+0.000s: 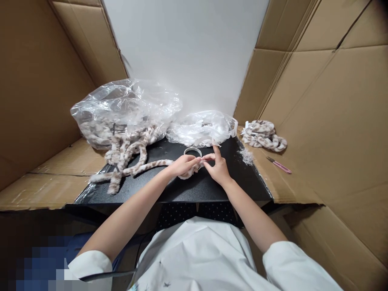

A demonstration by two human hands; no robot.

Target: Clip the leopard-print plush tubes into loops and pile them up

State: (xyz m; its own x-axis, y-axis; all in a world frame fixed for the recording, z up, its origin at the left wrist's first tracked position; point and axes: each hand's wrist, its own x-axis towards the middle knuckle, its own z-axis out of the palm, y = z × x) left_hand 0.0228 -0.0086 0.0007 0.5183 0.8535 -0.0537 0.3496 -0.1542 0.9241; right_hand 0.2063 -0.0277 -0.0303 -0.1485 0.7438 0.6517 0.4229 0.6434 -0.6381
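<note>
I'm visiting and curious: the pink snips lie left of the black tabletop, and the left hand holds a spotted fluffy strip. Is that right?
Not quite: in the head view, the pink snips lie right of the black tabletop; the left hand does hold a spotted fluffy strip.

The black worktop (160,151) carries tangled spotted furry strips (123,159) at left, a large clear bag (127,101) and a smaller clear bag (200,131) behind. Fluff (246,157) lies at its right edge; cardboard (287,190) alongside bears a furry bundle (263,135) and pink-handled snips (279,165).
</note>
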